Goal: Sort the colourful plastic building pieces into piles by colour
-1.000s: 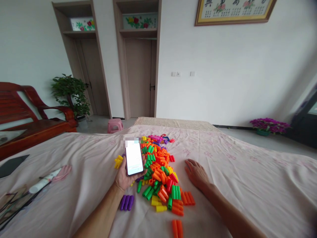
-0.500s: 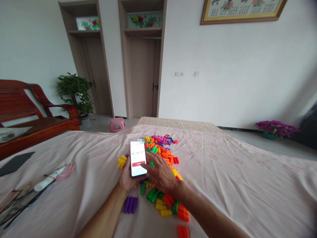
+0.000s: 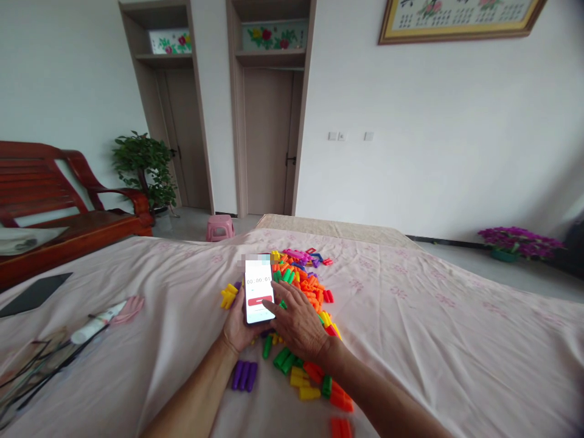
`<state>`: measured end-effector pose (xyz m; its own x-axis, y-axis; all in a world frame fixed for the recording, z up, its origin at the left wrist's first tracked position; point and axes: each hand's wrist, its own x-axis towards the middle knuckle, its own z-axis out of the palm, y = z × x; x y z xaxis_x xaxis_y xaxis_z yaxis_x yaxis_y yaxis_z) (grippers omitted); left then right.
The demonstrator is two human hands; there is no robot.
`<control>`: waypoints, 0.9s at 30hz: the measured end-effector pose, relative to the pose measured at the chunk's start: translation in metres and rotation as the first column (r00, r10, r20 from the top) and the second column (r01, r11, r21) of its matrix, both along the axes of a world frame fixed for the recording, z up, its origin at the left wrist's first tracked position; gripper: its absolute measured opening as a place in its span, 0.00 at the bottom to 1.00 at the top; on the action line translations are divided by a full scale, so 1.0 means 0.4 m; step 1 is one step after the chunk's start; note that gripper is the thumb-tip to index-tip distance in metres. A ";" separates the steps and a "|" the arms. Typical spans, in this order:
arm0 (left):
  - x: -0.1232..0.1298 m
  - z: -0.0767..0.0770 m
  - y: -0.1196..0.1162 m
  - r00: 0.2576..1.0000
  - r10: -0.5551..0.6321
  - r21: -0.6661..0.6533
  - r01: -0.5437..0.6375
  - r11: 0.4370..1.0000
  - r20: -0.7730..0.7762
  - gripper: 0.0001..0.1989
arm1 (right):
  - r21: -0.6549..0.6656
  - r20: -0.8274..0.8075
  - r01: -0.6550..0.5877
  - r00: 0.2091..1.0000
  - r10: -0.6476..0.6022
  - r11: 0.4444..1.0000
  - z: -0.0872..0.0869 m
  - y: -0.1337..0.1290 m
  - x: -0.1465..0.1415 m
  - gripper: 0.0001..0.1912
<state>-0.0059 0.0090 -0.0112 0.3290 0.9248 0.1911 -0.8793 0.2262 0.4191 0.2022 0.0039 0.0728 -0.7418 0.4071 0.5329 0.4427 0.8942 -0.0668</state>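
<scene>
A smartphone (image 3: 259, 286) is held upright in my left hand (image 3: 238, 325), which is closed around its lower left side and bottom. Its lit white screen shows a timer and a red button. My right hand (image 3: 301, 319) reaches in from the right with its fingers stretched out beside the phone's right edge. The right thumb lies over the screen close to the red button; whether it presses cannot be told. Below and behind both hands lie loose plastic building pieces: orange ones (image 3: 314, 296), green ones (image 3: 285, 360), yellow ones (image 3: 305, 383) and a purple one (image 3: 245, 375). The hands hide part of the pile.
A pink patterned cloth (image 3: 410, 353) covers the surface. At the left lie a dark flat object (image 3: 36, 294), a white tube (image 3: 98, 322) and eyeglasses (image 3: 41, 359). Beyond stand a wooden bench (image 3: 68, 194), a potted plant (image 3: 146, 164) and a pink stool (image 3: 220, 227).
The whole view has shifted slightly, so things sit a little farther right. Both hands keep nearly the same pose at the phone.
</scene>
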 end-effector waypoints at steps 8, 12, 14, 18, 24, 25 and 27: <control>0.000 0.005 0.000 1.000 -0.012 0.002 0.012 1.000 0.008 0.33 | -0.013 -0.078 0.036 0.996 -0.037 0.999 0.015 -0.011 0.007 0.24; 0.003 0.021 -0.010 0.998 -0.062 0.034 0.062 0.998 0.014 0.34 | -0.065 -0.187 0.146 0.970 -0.155 0.987 0.018 0.010 0.052 0.22; 0.005 0.031 -0.016 0.996 -0.085 0.055 0.084 0.995 0.015 0.34 | -0.108 -0.227 0.197 0.949 -0.217 0.974 0.010 0.031 0.089 0.22; 0.009 0.043 -0.027 0.995 -0.095 0.058 0.093 0.994 0.030 0.35 | -0.211 -0.195 0.334 0.907 -0.374 0.919 -0.042 0.083 0.193 0.22; 0.009 0.052 -0.039 0.999 -0.033 0.032 0.032 0.999 0.036 0.34 | -0.189 0.110 0.682 0.730 -0.675 0.707 -0.174 0.140 0.370 0.25; 0.008 0.055 -0.040 0.999 -0.019 0.031 0.017 0.999 0.035 0.34 | -0.189 0.160 0.726 0.687 -0.709 0.661 -0.192 0.145 0.389 0.25; 0.006 0.062 -0.043 0.999 0.010 0.031 -0.011 0.999 0.042 0.33 | -0.195 0.233 0.772 0.635 -0.737 0.604 -0.218 0.153 0.409 0.26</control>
<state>-0.0036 -0.0081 0.0136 0.3106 0.9215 0.2329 -0.8983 0.2045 0.3888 0.3660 0.0653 -0.0143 -0.1550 0.9542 0.2558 0.9717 0.1940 -0.1351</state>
